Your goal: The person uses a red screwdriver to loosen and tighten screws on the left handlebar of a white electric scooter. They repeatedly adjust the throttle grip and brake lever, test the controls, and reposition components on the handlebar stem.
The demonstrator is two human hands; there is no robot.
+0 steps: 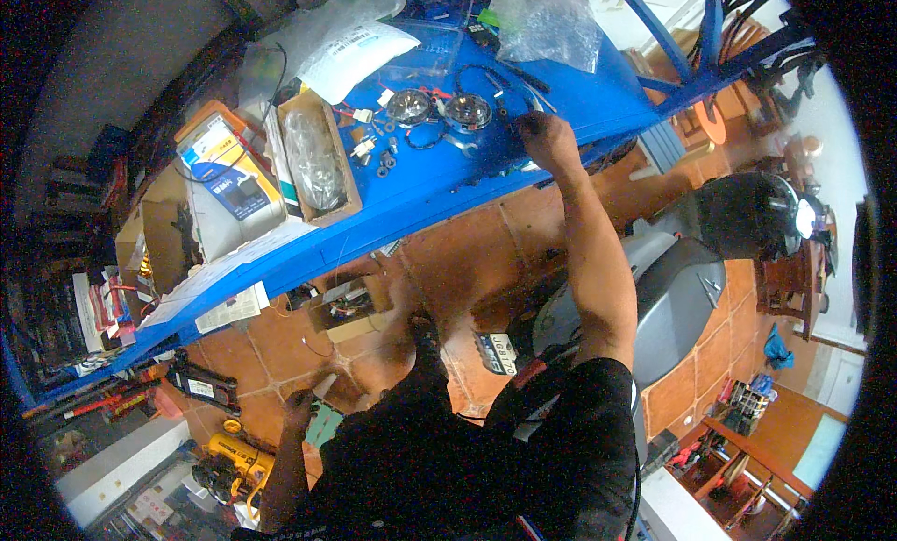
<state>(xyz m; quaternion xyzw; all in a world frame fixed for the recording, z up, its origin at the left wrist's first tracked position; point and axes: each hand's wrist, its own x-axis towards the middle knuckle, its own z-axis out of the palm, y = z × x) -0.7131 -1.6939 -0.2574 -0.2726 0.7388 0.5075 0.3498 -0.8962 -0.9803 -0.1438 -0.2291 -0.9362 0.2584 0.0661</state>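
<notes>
My right hand [549, 137] is at the front of the blue workbench [420, 191], fingers curled in and closed. Whatever they hold, if anything, is hidden. Just left of it lie two round chrome lamps [468, 112] with wires, an open-ended wrench [461, 147] and a scatter of nuts and washers [384, 161]. White plug connectors [362, 149] sit among them. Beyond the hand are thin black-handled tools [529, 78]. Low on the left hangs my left hand [301, 405], its fingers dark and closed. A pale pointed piece [325, 385] shows at its fingertips, too blurred to name.
An open cardboard box [350, 191] with a plastic-wrapped item stands on the bench, beside a blue-and-yellow package [234, 177]. Plastic bags [547, 27] lie at the back. A grey-seated scooter [668, 303] stands right. On the floor are a small carton [350, 307] and yellow compressor [241, 457].
</notes>
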